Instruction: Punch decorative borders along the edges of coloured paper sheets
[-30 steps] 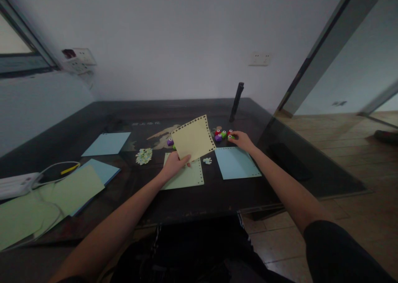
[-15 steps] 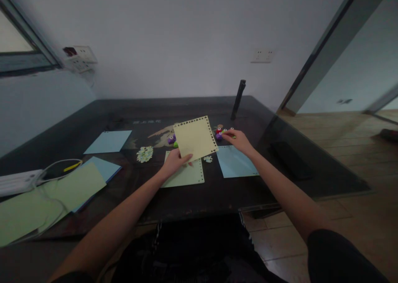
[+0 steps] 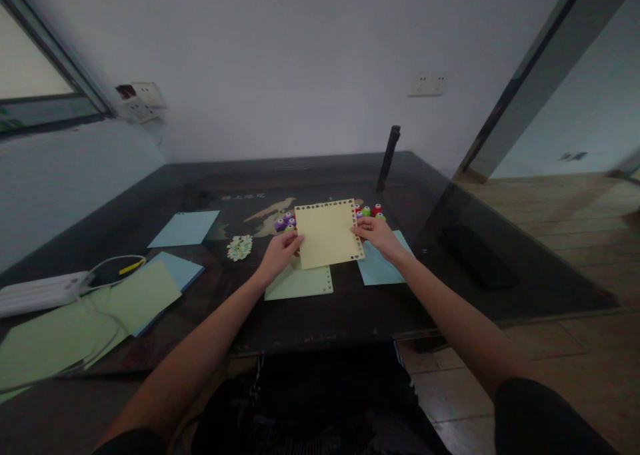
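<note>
A yellow punched sheet is being pinched at opposite edges by the left hand and right hand, kept taut above the counter.

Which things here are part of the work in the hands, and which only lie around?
In hand:
left hand
right hand
yellow punched sheet, held by both hands
small coloured punches

Lying about:
green punched sheet
blue sheet
white power strip
paper cut-outs pile
</note>
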Demonstrator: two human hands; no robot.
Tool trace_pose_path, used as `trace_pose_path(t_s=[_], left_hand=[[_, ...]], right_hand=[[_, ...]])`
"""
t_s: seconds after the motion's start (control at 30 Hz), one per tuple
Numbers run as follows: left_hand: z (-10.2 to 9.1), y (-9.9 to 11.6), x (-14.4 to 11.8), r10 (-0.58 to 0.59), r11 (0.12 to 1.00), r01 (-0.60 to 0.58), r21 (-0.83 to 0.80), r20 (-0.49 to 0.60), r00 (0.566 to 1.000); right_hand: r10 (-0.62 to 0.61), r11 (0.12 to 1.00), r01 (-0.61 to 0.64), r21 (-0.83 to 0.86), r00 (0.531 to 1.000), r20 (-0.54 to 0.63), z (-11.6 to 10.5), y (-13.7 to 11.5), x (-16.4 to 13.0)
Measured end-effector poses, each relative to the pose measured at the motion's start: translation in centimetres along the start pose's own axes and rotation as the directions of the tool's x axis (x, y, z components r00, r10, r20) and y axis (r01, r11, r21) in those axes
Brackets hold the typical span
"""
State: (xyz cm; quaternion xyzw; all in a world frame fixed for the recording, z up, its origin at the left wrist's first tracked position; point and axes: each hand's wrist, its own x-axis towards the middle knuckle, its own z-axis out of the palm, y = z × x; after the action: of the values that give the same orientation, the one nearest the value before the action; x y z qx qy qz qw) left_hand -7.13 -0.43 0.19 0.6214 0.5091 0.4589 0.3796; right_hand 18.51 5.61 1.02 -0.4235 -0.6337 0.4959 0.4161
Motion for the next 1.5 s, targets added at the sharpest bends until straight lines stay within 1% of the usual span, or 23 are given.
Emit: trace_pose_path(t_s=[0.1, 0.27, 0.33, 0.47, 0.53, 0.63, 0.73, 0.8, 0.9, 0.97, 1.03, 1.13, 1.23, 1.4, 1.5], left_hand=[[-0.3, 0.0, 0.1, 0.012, 1.000, -0.012, -0.009, -0.059, 0.998], [-0.1, 0.1, 0.1, 0.036, 0.999, -0.036, -0.006, -0.084, 0.996], [0.3, 0.3, 0.0, 0.042, 0.999, -0.045, -0.025, -0.106, 0.994], [1.5, 1.2, -0.1, 0.073, 0.993, -0.090, -0.070, -0.218, 0.973], [2.3, 1.8, 0.2, 0.100, 0.989, -0.122, -0.080, -0.234, 0.967], [3.7, 3.1, 1.0, 0.119, 0.986, -0.137, -0.094, -0.172, 0.978], [5.5, 4.5, 2.1, 0.118, 0.987, -0.126, -0.095, -0.078, 0.990], [6.9, 5.2, 2.5, 0.108, 0.992, -0.110, -0.057, -0.028, 0.994], [9.2, 5.5, 2.5, 0.066, 0.996, -0.068, 0.059, 0.022, 0.998], [10.5, 5.2, 2.2, 0.062, 0.983, -0.071, 0.171, 0.057, 0.996], [11.4, 4.9, 1.8, 0.055, 0.952, -0.078, 0.297, 0.086, 0.995], [12.0, 4.6, 1.4, 0.008, 0.879, -0.065, 0.472, 0.122, 0.993], [12.1, 4.6, 1.1, -0.027, 0.812, -0.067, 0.580, 0.152, 0.988], [12.2, 4.7, 0.8, -0.028, 0.712, -0.106, 0.694, 0.179, 0.983], [12.3, 4.8, 0.6, -0.042, 0.675, -0.116, 0.728, 0.195, 0.980]], right_hand=[[-0.003, 1.000, 0.003, 0.000, 1.000, 0.008, 0.3, 0.1, 0.0], [-0.009, 1.000, 0.009, 0.017, 1.000, -0.025, 0.1, -0.1, -0.1], [-0.021, 1.000, 0.022, 0.016, 0.999, -0.039, -0.2, -0.5, -0.2], [-0.062, 0.998, 0.064, 0.008, 0.993, -0.104, -1.4, -1.4, -0.9], [-0.082, 0.997, 0.082, -0.011, 0.987, -0.136, -2.2, -1.8, -1.3], [-0.115, 0.993, 0.106, -0.061, 0.975, -0.191, -3.9, -2.1, -2.0], [-0.111, 0.991, 0.089, -0.098, 0.961, -0.252, -5.9, -2.2, -2.7], [-0.103, 0.990, 0.072, -0.118, 0.953, -0.285, -7.3, -2.1, -3.3], [-0.099, 0.981, 0.040, -0.192, 0.945, -0.311, -9.3, -1.4, -4.3], [-0.098, 0.961, 0.013, -0.276, 0.950, -0.297, -10.3, -0.5, -5.1], [-0.094, 0.932, -0.011, -0.362, 0.958, -0.271, -11.0, 0.6, -5.9], [-0.085, 0.891, -0.035, -0.453, 0.967, -0.241, -11.4, 2.3, -6.5], [-0.093, 0.856, -0.040, -0.516, 0.969, -0.229, -11.1, 3.3, -6.7], [-0.106, 0.802, -0.047, -0.596, 0.970, -0.218, -10.3, 3.2, -6.9], [-0.104, 0.789, -0.054, -0.613, 0.970, -0.219, -10.2, 3.1, -7.0]])
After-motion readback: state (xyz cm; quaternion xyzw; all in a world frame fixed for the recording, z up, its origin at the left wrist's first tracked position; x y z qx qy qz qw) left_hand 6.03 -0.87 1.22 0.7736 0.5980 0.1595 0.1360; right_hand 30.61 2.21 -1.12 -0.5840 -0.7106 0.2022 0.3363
